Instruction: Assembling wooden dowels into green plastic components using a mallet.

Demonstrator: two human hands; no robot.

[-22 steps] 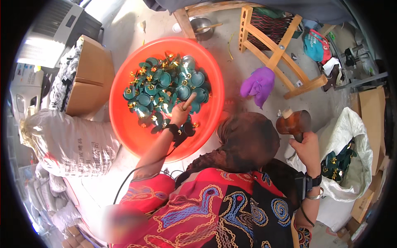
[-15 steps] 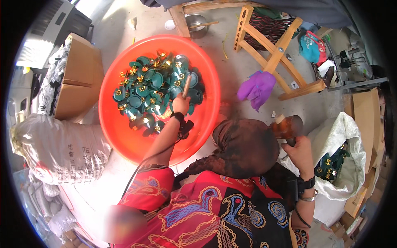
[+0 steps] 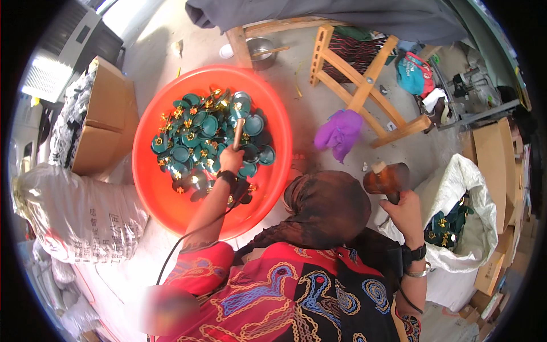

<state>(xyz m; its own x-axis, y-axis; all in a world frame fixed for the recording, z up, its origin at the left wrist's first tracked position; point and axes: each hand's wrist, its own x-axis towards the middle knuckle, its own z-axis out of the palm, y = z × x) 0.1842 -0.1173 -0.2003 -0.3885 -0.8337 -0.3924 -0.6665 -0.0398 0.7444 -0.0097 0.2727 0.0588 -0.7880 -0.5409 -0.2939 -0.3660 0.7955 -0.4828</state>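
Note:
My left hand (image 3: 231, 159) reaches into an orange-red basin (image 3: 159, 208), fingers closed round a short tan rod (image 3: 238, 134) that slants up from the fist. Under and around it lies a heap of dark green round discs with small gold flower-shaped pieces (image 3: 196, 128). What the rod's lower end touches is hidden. Off to the right, my right hand (image 3: 405, 214) grips the dark handle of a mallet (image 3: 387, 178) with an amber-brown head. The mallet hangs in the air between my dark-covered knee (image 3: 330, 202) and a white woven sack (image 3: 456, 182).
More green and gold pieces (image 3: 450, 225) lie in that sack. A cardboard box (image 3: 108, 122) and a stuffed whitish sack (image 3: 80, 214) stand left of the basin. A wooden folding stool (image 3: 364, 91) with a purple cloth (image 3: 340, 134) and a metal pot (image 3: 262, 54) are beyond.
The whole view has shifted, so the basin sits lower and slightly left in it. My left hand with the rod has moved a little left over the heap. Both grips are unchanged.

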